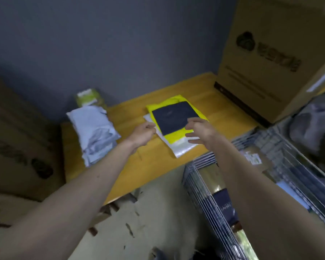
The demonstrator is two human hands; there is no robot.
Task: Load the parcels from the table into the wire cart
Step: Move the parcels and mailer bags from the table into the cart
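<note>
On the wooden table [139, 162] lies a stack of flat parcels: a dark navy parcel [174, 117] on top of a yellow parcel [176, 136], with a white bubble mailer [182, 149] beneath. My left hand [144, 133] reaches to the stack's left edge, fingers loosely curled, touching or nearly touching it. My right hand [200, 131] hovers over the stack's right side with spread fingers and holds nothing. The wire cart [201, 186] stands to the right of the table, with some parcels inside. The frame is blurred.
A pile of white poly mailers [94, 132] lies at the table's left, with a green-and-white packet [88, 97] behind it. A large cardboard box [274, 59] stands at the table's far right. More cardboard boxes [21, 160] are stacked on the left.
</note>
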